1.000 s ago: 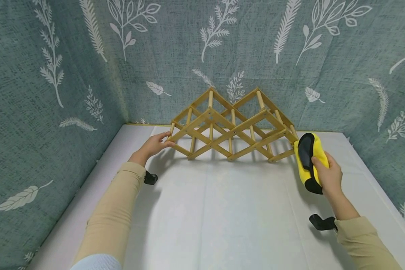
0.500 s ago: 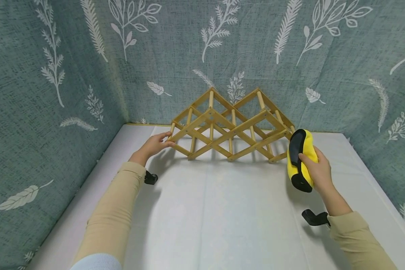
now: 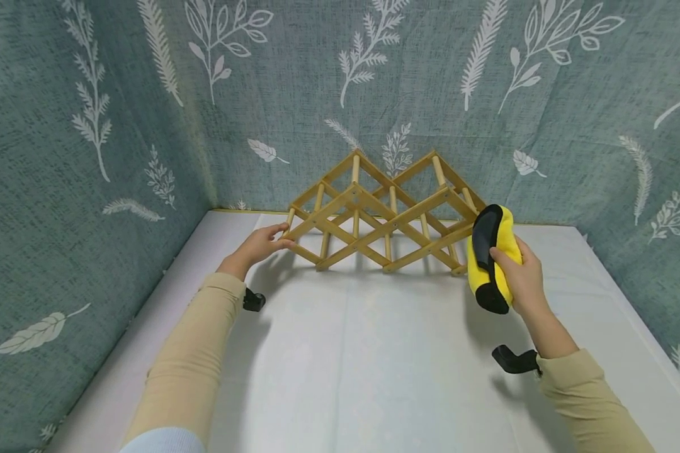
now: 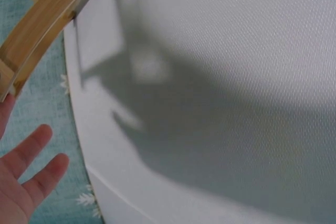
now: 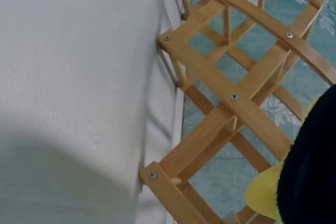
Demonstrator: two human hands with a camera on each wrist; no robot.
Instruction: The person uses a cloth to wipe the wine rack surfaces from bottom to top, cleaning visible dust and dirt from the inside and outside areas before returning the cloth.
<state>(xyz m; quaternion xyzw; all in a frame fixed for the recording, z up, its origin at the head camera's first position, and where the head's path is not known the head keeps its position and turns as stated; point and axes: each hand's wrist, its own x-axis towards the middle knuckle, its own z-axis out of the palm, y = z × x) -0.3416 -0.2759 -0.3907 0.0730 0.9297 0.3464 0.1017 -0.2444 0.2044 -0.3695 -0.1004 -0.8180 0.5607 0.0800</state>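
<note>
Yellow & black cloth item (image 3: 485,234) in R hand (image 3: 521,274), wooden lattice rack (image 3: 395,224) at L hand (image 3: 257,244)

R hand's grip is pinching the cloth item, thumb on its near face by the black panel. Item is held roughly upright, black at its lower end, yellow showing at both sides. Pos.: R end of the lattice rack, covering part of that end in head view; can't tell if they touch. R wrist cam has only part of the item, at the lower R corner, w/ the rack's slats beyond.

L hand's grip is pinching the rack's L end btwn thumb & forefinger; other fingers spread, per L wrist view.

Rack stands on the white-covered bench (image 3: 408,352), near its back edge, two peaks up, slats crossed in diamonds w/ round dowels (image 3: 355,168) running front to back. Metal screws (image 5: 234,97) show at the joints.

Both arms in beige sleeves, L (image 3: 187,340) & R (image 3: 595,396); pale blue cuff (image 3: 164,440) at bottom L of head view. Small black devices at each wrist, L one (image 3: 254,301) & R one (image 3: 514,360). Backdrop: blue-green fabric (image 3: 300,82) w/ white leaf & sprig print, behind & at both sides. Soft shadows on bench below both hands.
</note>
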